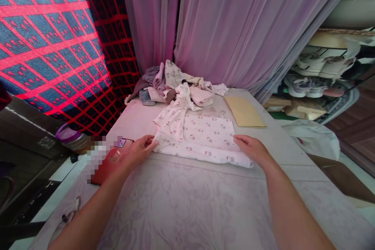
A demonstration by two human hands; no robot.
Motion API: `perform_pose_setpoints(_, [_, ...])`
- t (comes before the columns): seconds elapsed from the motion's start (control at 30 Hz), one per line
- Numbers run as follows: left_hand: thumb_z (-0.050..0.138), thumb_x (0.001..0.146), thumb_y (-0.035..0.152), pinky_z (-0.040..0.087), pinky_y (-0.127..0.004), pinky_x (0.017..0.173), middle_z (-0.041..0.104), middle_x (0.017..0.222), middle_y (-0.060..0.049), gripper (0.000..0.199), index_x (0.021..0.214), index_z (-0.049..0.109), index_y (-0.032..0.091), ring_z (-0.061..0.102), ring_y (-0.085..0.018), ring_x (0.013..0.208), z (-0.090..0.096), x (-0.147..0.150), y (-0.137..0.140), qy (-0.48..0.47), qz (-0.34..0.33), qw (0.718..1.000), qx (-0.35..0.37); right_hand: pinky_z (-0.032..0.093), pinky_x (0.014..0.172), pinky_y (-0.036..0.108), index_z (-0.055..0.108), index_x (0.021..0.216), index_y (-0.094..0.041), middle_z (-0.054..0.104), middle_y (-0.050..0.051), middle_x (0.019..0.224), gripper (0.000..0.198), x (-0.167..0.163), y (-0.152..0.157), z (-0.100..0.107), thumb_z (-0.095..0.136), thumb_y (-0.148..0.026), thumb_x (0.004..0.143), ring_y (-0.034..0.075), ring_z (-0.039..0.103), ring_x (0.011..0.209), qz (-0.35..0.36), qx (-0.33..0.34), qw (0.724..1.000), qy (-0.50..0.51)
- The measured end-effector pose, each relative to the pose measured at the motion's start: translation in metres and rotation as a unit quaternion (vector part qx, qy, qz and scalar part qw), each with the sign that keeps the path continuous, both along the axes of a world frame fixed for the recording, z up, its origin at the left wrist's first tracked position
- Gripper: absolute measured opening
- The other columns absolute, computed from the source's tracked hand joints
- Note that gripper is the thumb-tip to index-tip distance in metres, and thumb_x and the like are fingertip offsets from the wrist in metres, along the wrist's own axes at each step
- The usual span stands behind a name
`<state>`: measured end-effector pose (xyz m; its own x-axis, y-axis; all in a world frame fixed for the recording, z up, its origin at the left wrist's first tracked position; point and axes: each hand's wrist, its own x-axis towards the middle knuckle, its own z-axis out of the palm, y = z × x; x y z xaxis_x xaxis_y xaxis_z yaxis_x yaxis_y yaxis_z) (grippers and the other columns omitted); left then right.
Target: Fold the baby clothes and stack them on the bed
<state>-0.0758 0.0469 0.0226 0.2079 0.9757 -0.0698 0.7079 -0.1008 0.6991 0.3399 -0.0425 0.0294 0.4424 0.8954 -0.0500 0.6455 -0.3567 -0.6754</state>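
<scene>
A white garment with a small pink-and-red print lies in front of me, its near edge folded into a long flat band. At its left end, my left hand is closed with thumb and fingertips on the cloth edge. My right hand pinches the right edge, fingers pointing left. Toward the back left of the garment, part of the cloth is bunched up and reaches the clothes pile. Exactly what kind of garment it is, I cannot tell.
Behind it is a heap of crumpled clothes against purple curtains. A folded yellow item lies at the back right. On the left are a red folder-like object and a phone. Shoes stand on a rack at the right.
</scene>
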Motion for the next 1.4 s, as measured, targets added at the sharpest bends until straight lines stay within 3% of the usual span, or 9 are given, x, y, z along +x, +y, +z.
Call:
perform_pose_setpoints(0.13, [0.043,0.079,0.064,0.039,-0.026,0.061,0.066,0.074,-0.001,0.048,0.083,0.065,0.021,0.060,-0.020,0.071,0.012,0.015,0.016,0.122,-0.003,0.992,-0.016,0.048,0.072,0.030,0.075,0.088,-0.021,0.074,0.005,0.092,0.039,0.016,-0.024,0.001,0.058,-0.053,0.073,0.023,0.065,0.083,0.054,-0.079,0.995,-0.004])
perform_pose_setpoints(0.23, [0.047,0.078,0.059,0.032,-0.026,0.056,0.058,0.061,0.000,0.040,0.068,0.060,0.023,0.055,-0.018,0.062,0.018,0.026,0.027,0.197,-0.018,0.980,-0.037,0.046,0.067,0.028,0.074,0.080,-0.022,0.073,0.004,0.087,0.033,0.013,-0.032,0.005,0.061,-0.051,0.069,0.021,0.064,0.078,0.094,-0.124,0.988,-0.004])
perform_pose_setpoints(0.37, [0.043,0.082,0.051,0.027,-0.025,0.054,0.044,0.053,0.004,0.035,0.063,0.051,0.023,0.045,-0.014,0.056,0.011,0.034,0.027,0.173,0.002,0.984,0.044,0.043,0.058,0.026,0.070,0.077,-0.021,0.068,0.001,0.071,0.029,0.006,-0.029,0.001,0.056,-0.045,0.072,0.017,0.059,0.064,0.078,-0.072,0.994,-0.006])
perform_pose_setpoints(0.5, [0.037,0.086,0.049,0.029,-0.022,0.054,0.043,0.056,0.006,0.035,0.070,0.052,0.022,0.042,-0.012,0.058,-0.005,0.035,0.019,0.070,0.063,0.991,0.094,0.045,0.063,0.028,0.070,0.089,-0.023,0.070,0.001,0.078,0.031,-0.002,-0.013,-0.016,0.052,-0.044,0.075,0.018,0.059,0.066,-0.025,0.035,0.998,-0.050])
perform_pose_setpoints(0.73, [0.042,0.083,0.053,0.036,-0.023,0.059,0.059,0.069,0.004,0.039,0.095,0.063,0.023,0.054,-0.014,0.066,-0.010,0.028,0.016,0.044,0.058,0.995,0.066,0.047,0.068,0.030,0.057,0.125,-0.021,0.070,0.003,0.085,0.054,-0.002,-0.013,-0.033,0.049,-0.047,0.078,0.016,0.059,0.064,-0.076,0.061,0.995,-0.038])
perform_pose_setpoints(0.83, [0.044,0.083,0.053,0.037,-0.023,0.060,0.061,0.071,0.003,0.036,0.092,0.062,0.023,0.055,-0.015,0.068,-0.009,0.028,0.012,0.072,0.036,0.994,0.070,0.046,0.065,0.030,0.048,0.133,-0.020,0.070,0.003,0.086,0.062,-0.004,-0.025,-0.034,0.048,-0.050,0.079,0.016,0.058,0.061,-0.083,0.065,0.994,-0.031])
perform_pose_setpoints(1.0, [0.040,0.088,0.047,0.035,-0.024,0.059,0.057,0.063,0.002,0.030,0.091,0.060,0.024,0.054,-0.016,0.064,-0.012,0.035,0.006,0.152,0.074,0.980,0.104,0.045,0.067,0.032,0.050,0.133,-0.022,0.070,0.007,0.094,0.054,-0.019,-0.032,-0.039,0.042,-0.042,0.084,0.020,0.061,0.071,-0.111,0.032,0.986,-0.122])
perform_pose_setpoints(1.2, [0.042,0.089,0.048,0.043,-0.030,0.067,0.070,0.091,-0.007,0.047,0.129,0.050,0.024,0.065,-0.025,0.081,-0.008,0.036,0.006,0.201,0.065,0.973,0.089,0.046,0.068,0.032,0.049,0.135,-0.026,0.066,0.007,0.108,0.052,-0.026,-0.033,-0.041,0.046,-0.038,0.084,0.023,0.061,0.086,-0.096,0.010,0.975,-0.199])
perform_pose_setpoints(1.4, [0.038,0.091,0.047,0.047,-0.035,0.073,0.071,0.099,-0.011,0.052,0.138,0.042,0.025,0.067,-0.028,0.090,-0.008,0.041,0.006,0.255,0.049,0.961,0.090,0.045,0.066,0.031,0.049,0.134,-0.026,0.064,0.008,0.108,0.048,-0.025,-0.035,-0.045,0.042,-0.037,0.088,0.022,0.060,0.085,-0.094,0.017,0.966,-0.239])
